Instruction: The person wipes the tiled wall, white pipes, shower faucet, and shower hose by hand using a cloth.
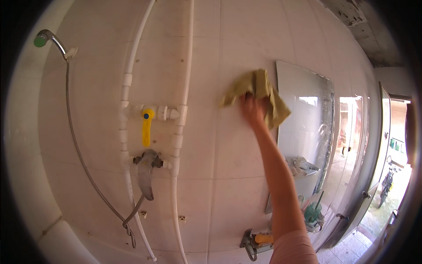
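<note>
My right hand [253,110] is raised against the pale wall panels [206,83], its fingers closed on an olive-yellow cloth [260,86]. The cloth spreads out around the hand and seems to lie against the wall. Its right corner reaches the left edge of a mirror [303,119]. Motion blurs the fingers a little, and the cloth hides part of them. My left hand is out of the picture.
White pipes [189,57] run down the wall, with a yellow-handled valve [146,127] and a grey mixer tap [147,171]. A shower head [41,38] hangs at far left on its hose [72,123]. Shelf items [303,166] sit below the mirror. An open door [378,158] stands right.
</note>
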Demonstrator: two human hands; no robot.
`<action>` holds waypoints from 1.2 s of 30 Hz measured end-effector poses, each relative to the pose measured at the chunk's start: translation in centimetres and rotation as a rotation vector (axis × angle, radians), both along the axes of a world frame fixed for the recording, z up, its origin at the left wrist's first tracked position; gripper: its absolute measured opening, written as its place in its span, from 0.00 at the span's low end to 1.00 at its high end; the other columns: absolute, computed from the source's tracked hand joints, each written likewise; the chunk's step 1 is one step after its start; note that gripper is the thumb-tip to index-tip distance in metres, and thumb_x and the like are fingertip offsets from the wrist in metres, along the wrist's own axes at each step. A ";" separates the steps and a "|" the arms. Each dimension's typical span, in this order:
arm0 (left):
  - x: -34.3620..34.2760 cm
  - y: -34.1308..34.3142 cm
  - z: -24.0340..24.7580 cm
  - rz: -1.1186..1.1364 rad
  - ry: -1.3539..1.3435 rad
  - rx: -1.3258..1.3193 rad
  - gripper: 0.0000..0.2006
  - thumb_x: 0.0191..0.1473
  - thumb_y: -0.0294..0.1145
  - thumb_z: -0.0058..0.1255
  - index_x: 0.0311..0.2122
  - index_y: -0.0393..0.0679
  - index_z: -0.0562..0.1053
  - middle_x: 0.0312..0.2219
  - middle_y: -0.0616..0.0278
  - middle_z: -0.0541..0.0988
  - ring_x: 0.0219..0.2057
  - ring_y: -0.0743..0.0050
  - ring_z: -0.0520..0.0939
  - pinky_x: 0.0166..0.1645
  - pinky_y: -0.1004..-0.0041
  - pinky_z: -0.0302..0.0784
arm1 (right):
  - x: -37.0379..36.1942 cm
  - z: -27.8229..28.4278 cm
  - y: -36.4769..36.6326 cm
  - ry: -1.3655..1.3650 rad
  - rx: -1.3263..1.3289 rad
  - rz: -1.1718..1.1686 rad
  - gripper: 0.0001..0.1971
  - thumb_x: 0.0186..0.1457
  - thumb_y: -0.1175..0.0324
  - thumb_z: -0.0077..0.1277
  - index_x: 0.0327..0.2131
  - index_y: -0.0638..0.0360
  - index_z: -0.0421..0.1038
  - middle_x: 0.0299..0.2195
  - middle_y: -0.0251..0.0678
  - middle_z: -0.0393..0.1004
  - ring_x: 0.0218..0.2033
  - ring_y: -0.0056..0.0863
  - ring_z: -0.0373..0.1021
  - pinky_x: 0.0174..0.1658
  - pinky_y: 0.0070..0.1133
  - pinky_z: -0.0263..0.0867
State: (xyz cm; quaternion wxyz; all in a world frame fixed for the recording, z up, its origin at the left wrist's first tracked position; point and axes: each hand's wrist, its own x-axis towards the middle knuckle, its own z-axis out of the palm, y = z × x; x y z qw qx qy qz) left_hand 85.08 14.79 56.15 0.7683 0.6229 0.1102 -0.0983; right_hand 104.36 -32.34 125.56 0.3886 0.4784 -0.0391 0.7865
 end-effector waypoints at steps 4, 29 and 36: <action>1.1 -3.0 1.6 0.046 -0.019 -0.030 0.14 0.52 0.42 0.42 0.40 0.45 0.68 0.33 0.63 0.75 0.33 0.75 0.77 0.31 0.77 0.73 | 0.8 12.7 -0.9 0.216 0.214 0.140 0.14 0.49 0.69 0.36 0.40 0.61 0.64 0.28 0.44 0.71 0.27 0.40 0.69 0.28 0.35 0.66; 3.5 -6.1 6.3 -0.031 -0.047 0.031 0.16 0.52 0.46 0.41 0.40 0.47 0.68 0.31 0.65 0.75 0.31 0.77 0.76 0.30 0.78 0.70 | 0.9 24.4 0.0 -0.309 0.964 0.535 0.35 0.48 0.41 0.33 0.54 0.53 0.48 0.56 0.48 0.42 0.54 0.51 0.44 0.52 0.49 0.39; 3.1 -4.5 2.9 0.031 -0.082 -0.098 0.15 0.51 0.45 0.42 0.39 0.45 0.68 0.29 0.64 0.75 0.29 0.76 0.76 0.30 0.78 0.71 | 0.0 26.7 1.5 0.419 0.781 0.524 0.29 0.50 0.47 0.35 0.52 0.54 0.52 0.55 0.37 0.48 0.56 0.36 0.43 0.56 0.38 0.37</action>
